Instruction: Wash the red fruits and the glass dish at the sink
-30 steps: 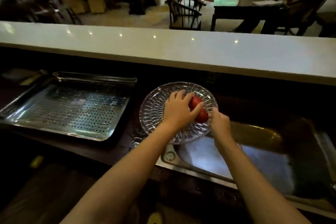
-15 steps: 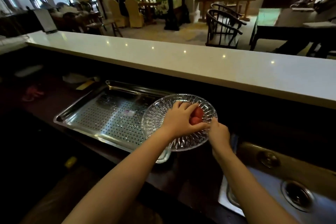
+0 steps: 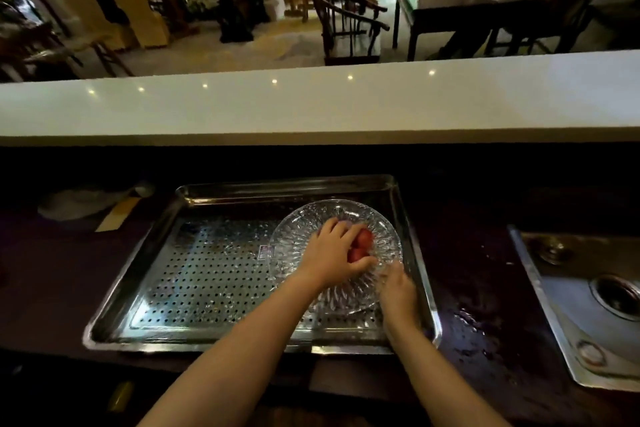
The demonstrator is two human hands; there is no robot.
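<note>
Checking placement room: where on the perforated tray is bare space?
The perforated steel tray is bare from its left rim to the cut-glass dish. Its right side is crowded: dish, red fruits, left hand, right hand.

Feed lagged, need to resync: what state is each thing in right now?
Dish: over the right part of the tray, held; whether it rests on it is unclear.
Fruits: in the dish, under the left hand.
Left hand: fingers closed over the fruits.
Right hand: gripping the dish's near rim.
Tray: flat on the counter, perforated.
Sink: at right, no water running, drain uncovered.
</note>
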